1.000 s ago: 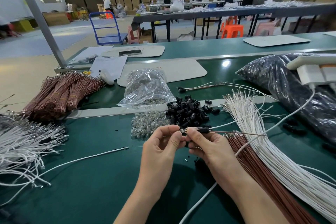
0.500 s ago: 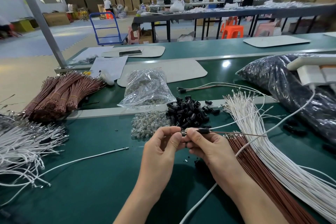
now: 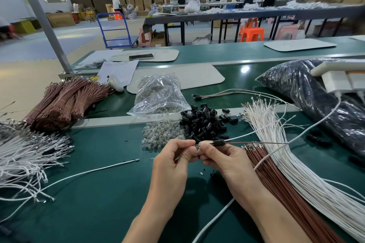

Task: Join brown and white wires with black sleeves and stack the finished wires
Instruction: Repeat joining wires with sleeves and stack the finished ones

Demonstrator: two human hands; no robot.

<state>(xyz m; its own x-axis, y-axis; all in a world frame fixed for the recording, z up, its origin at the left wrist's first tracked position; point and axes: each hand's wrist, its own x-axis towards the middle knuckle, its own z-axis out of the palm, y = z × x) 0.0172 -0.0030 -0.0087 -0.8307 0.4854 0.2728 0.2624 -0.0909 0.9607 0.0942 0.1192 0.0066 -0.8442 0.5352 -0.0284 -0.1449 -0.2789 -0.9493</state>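
Two thin wires, one brown wire and one white wire, run into a black sleeve held just above the green bench top; the left hand pinches the small metal end, and the right hand pinches the wires at the sleeve's near end. Light and limp, the wires will likely sag, and the stiff little sleeve could slip, so grip close to the joint; loose sleeves lie just behind the hands, wire fans to the right, and a warehouse with cartons and workers beyond
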